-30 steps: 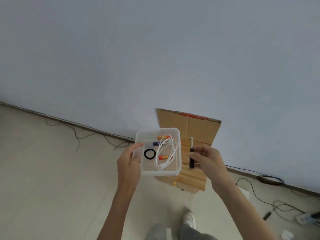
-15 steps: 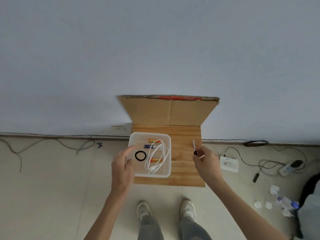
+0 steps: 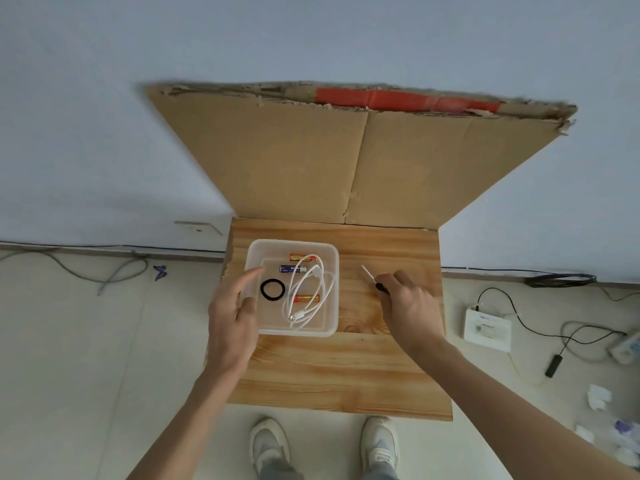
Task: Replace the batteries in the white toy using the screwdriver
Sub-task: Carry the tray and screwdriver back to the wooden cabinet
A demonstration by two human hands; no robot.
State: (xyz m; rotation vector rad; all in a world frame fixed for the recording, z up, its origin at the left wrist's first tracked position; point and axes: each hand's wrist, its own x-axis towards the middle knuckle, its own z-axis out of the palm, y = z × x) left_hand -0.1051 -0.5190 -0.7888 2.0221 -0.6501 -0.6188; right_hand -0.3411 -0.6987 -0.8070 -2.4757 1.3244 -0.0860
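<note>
- A light wooden plank counter [image 3: 346,368] is standing in front of a grey wall, with one brown cardboard sheet [image 3: 346,161] leaning upright at its far edge.
- One translucent white plastic tub [image 3: 335,289] is sitting on the left half of the counter.
- Three batteries are lying inside the tub: two orange-and-gold ones [image 3: 301,258] [image 3: 306,298] and one blue one [image 3: 292,269] between them.
- One black rubber ring [image 3: 261,289] and one coiled white cable [image 3: 298,315] are lying in the same tub; the cable is crossing over the batteries.
- The left hand [image 3: 232,323] is hovering at the tub's left rim with its fingers spread and relaxed, gripping nothing; contact with the rim is unclear.
- The right hand [image 3: 408,306] is curling round one small black-handled screwdriver [image 3: 372,279] just right of the tub, the metal shaft pointing away and to the left.
- Two grey shoes [image 3: 270,441] [image 3: 379,441] are showing below the counter's near edge.
</note>
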